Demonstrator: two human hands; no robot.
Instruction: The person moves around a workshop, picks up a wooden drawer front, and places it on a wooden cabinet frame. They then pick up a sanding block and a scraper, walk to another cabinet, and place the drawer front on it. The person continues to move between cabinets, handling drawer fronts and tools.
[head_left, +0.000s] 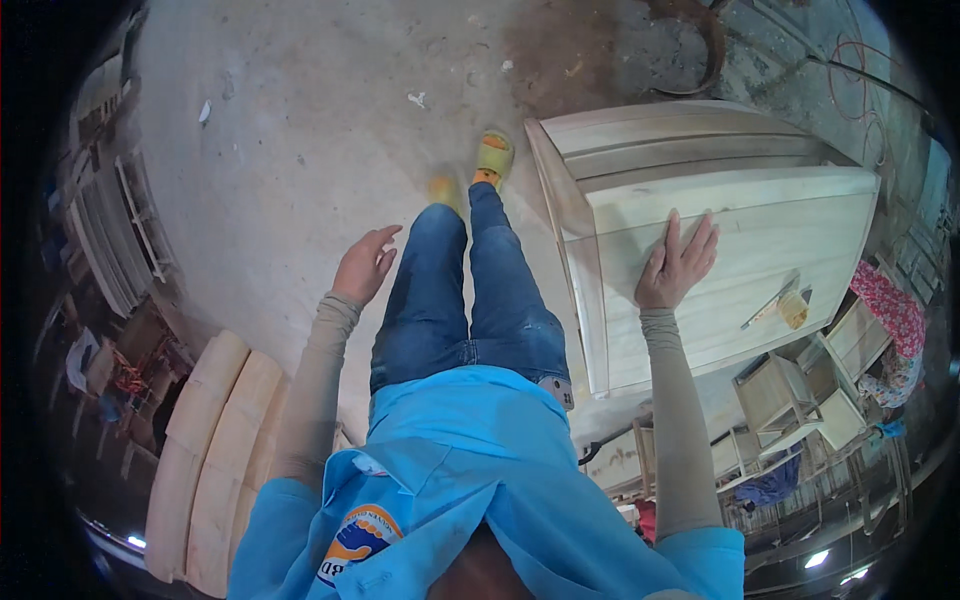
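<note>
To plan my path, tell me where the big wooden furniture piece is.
In the head view, the wooden furniture piece is at right, beside the jeans, the right hand resting on it.

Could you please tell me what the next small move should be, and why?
Probably slide the right hand toward the small yellowish item: that hand seems to rest flat, grasping nothing, on the pale wooden panel, where the item also lies, while the left hand hangs empty, farther away.
</note>
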